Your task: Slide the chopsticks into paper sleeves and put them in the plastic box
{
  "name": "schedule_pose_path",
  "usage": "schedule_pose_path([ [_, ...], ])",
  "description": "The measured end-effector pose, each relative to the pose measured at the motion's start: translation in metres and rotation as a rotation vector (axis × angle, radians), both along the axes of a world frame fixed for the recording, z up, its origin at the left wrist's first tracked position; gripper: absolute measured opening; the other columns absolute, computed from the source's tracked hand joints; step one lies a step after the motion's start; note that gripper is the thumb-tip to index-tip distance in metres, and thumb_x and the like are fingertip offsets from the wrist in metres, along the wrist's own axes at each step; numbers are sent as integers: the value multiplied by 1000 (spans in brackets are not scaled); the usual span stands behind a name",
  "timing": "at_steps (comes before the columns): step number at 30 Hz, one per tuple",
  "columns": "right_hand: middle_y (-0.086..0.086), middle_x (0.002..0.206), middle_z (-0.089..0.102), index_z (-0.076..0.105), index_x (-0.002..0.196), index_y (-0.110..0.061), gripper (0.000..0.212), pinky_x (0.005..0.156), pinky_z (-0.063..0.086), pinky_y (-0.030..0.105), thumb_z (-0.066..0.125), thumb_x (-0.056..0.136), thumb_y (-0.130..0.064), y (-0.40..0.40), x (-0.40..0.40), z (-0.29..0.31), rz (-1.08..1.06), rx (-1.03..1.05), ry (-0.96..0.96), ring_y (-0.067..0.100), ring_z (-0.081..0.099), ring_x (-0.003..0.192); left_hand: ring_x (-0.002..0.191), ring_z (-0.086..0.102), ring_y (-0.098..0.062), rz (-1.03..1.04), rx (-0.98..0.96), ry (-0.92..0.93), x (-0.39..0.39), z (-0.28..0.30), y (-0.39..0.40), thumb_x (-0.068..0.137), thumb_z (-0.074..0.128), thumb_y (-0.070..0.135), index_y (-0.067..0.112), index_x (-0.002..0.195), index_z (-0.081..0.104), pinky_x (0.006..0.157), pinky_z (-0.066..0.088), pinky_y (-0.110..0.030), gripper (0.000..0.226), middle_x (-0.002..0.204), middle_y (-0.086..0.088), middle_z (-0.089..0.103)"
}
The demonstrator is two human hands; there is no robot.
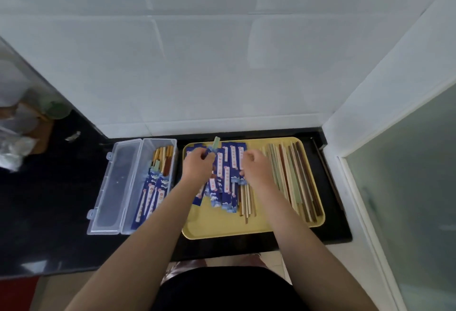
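The left hand (197, 166) pinched a sleeved pair of green chopsticks (215, 145) over the far left part of the yellow tray (246, 226), its fingers curled round the blue paper; the green tips stuck out past the fingers, pointing away from the person and a little to the right. The pair's long axis ran roughly near-to-far, much the same as the plastic box (134, 187), which stood open on the black worktop (61, 212) just left of the tray, its lid folded out to the left. That made the left hand the nearer one for the drop: the box lay directly to its left, with only the tray rim and the box wall between them, so the pair looked to need little turning, only a carry sideways.

The right hand (255, 166) hovered over the middle of the tray with fingers curled; it seemed to touch or pinch an empty paper sleeve (233, 162) at its near end, though the view was too blurred to be sure. Loose sleeves lay fanned beneath both hands, long axes near-to-far. The bare chopsticks (293, 180) lay in a row on the right side of the tray, parallel to the sleeves. Several sleeved pairs (153, 194) already lay in the box, bare ends toward the wall.
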State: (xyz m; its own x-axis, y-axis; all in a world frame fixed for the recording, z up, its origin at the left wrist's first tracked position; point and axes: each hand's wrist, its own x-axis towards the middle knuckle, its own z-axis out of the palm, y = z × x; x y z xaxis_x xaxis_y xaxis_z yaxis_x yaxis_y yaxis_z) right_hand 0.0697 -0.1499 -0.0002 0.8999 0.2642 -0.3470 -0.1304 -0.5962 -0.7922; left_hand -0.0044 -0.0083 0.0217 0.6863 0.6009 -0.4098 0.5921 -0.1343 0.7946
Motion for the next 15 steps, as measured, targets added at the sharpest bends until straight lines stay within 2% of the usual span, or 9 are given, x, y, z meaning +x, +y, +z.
schedule_pose_path([
  [1, -2, 97, 65, 59, 113, -20, 20, 68, 56, 30, 43, 106, -28, 8, -5, -6, 22, -57, -2, 10, 65, 82, 77, 65, -32, 53, 44, 17, -8, -3, 16, 102, 51, 23, 7, 95, 61, 61, 59, -40, 20, 85, -16, 65],
  [2, -1, 97, 64, 59, 111, -19, 17, 63, 51, 25, 45, 106, -25, 13, -8, -12, 51, -123, -6, 7, 61, 78, 79, 63, -35, 90, 98, 35, -15, -5, 29, 101, 51, 22, 6, 94, 62, 63, 56, -42, 20, 84, -15, 64],
  [4, 1, 93, 63, 58, 109, -14, 12, 53, 42, 21, 49, 104, -20, 26, -16, -24, 95, -259, 9, 8, 59, 70, 87, 60, -30, 152, 196, 98, -33, -7, 52, 100, 49, 16, 6, 106, 64, 70, 46, -35, 18, 93, -10, 64],
  [5, 4, 95, 64, 57, 112, -12, 13, 52, 42, 23, 52, 103, -20, 31, -19, -31, 102, -318, 37, 13, 61, 70, 94, 60, -29, 177, 215, 132, -41, -10, 61, 99, 49, 11, 7, 115, 63, 75, 45, -34, 22, 102, -11, 65],
  [7, 10, 112, 64, 51, 125, -8, 28, 60, 49, 31, 58, 100, -20, 40, -25, -40, 95, -419, 96, 23, 65, 83, 102, 61, -29, 183, 199, 194, -54, -17, 77, 94, 49, 3, 11, 127, 59, 78, 48, -37, 35, 114, -11, 64],
  [10, 15, 141, 47, 32, 147, -4, 58, 74, 49, 35, 60, 101, -26, 51, -36, -48, 76, -548, 99, 31, 61, 113, 111, 57, -28, 105, 163, 267, -64, -24, 87, 92, 55, 9, 11, 132, 51, 89, 54, -44, 40, 125, -12, 57],
  [13, 17, 144, 42, 29, 149, -4, 59, 78, 54, 37, 57, 103, -27, 54, -40, -54, -32, -557, 28, 32, 62, 113, 128, 44, -31, 53, 240, 319, -64, -27, 88, 94, 54, 17, 12, 142, 41, 104, 44, -49, 49, 139, -13, 43],
  [15, 16, 140, 44, 33, 146, -4, 54, 75, 53, 37, 56, 103, -26, 54, -39, -57, -58, -568, 19, 31, 63, 111, 118, 49, -26, 54, 299, 251, -62, -25, 89, 95, 53, 18, 16, 129, 50, 99, 46, -45, 35, 130, -9, 49],
])
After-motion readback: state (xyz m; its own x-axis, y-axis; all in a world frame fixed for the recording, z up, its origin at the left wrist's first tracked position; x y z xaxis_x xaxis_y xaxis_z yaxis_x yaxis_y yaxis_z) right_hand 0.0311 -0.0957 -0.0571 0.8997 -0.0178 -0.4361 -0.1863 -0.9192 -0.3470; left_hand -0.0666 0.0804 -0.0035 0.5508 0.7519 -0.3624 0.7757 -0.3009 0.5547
